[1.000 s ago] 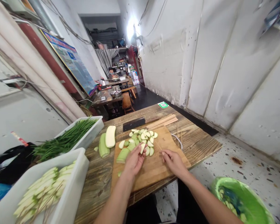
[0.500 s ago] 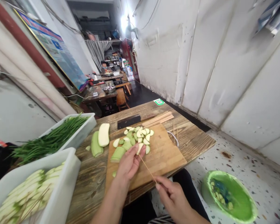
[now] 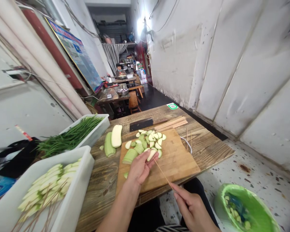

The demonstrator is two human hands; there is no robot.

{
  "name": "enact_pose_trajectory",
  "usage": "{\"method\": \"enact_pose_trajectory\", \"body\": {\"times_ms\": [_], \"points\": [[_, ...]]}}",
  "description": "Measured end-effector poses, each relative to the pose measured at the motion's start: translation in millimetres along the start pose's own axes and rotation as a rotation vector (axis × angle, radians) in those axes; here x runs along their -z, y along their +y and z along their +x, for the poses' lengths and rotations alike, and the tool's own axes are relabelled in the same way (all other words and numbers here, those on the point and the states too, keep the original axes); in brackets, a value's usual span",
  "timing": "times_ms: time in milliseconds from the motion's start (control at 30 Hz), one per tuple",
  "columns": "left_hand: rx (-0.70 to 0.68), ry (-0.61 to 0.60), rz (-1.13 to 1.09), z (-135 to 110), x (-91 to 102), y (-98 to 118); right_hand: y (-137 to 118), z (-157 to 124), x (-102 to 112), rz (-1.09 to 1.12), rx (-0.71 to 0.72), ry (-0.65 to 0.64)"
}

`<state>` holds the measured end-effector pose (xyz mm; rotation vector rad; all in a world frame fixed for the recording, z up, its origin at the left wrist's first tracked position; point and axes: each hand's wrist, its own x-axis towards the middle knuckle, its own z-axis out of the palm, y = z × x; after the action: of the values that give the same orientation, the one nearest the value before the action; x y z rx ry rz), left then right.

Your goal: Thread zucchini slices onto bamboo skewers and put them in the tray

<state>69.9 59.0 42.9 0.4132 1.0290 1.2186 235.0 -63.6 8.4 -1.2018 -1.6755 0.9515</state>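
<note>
My left hand [image 3: 141, 167] is closed on a pale green-white squash slice [image 3: 151, 155], held low over the wooden cutting board [image 3: 174, 161]. In my right hand [image 3: 187, 201], a thin wooden skewer [image 3: 163, 174] is pinched near its lower end. Its far tip meets the slice's near edge; whether it has gone in, I cannot tell. Beyond my left hand lie loose half-round slices [image 3: 157, 137] and a row of cut slices [image 3: 130, 156] on the board. Two long squash pieces, one green-skinned [image 3: 109, 145] and one pale side up [image 3: 116, 136], sit left of the board.
A cleaver [image 3: 141, 124] and a bundle of skewers [image 3: 172, 123] lie behind the board. On the left stand a white tub [image 3: 83, 170] of skewered slices and another [image 3: 103, 125] of green stalks. A green bucket [image 3: 258, 206] is on the floor, right. A person [image 3: 120, 69] sits far back.
The view has turned slightly left, so the scene sits further right. My hands keep nearly the same place over the board, and the slice looks more slanted.
</note>
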Motion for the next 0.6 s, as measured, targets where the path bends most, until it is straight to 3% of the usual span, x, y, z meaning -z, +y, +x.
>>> {"method": "enact_pose_trajectory", "body": {"times_ms": [600], "points": [[0.005, -0.040, 0.175, -1.9, -1.7, 2.3, 4.3, -0.4, -1.0, 0.023, -0.001, 0.029]]}}
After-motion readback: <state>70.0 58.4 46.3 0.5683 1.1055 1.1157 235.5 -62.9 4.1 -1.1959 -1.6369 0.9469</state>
